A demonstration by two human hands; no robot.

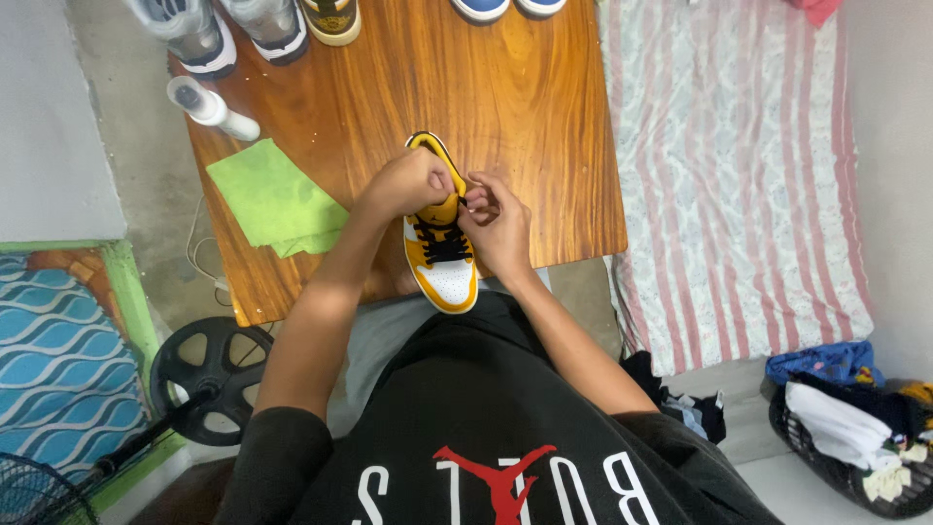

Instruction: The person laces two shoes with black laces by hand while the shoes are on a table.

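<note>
Pinching black laces (443, 243), both hands (408, 183) (498, 228) grip the yellow sneaker (442, 262), toe pointing toward the wearer

1. The left hand (408, 183) and right hand (498, 228) cover the collar of the yellow, white and black sneaker (442, 253).
2. The picture's top edge crops the grey sneakers (228, 29) and blue-soled shoes (505, 8).
3. The black fan (34, 491) is cut off at bottom left.

Black short-sleeved tee (486, 428) (white lettering, red figure printed on the chest), grey shorts (374, 355), bare forearms
</note>
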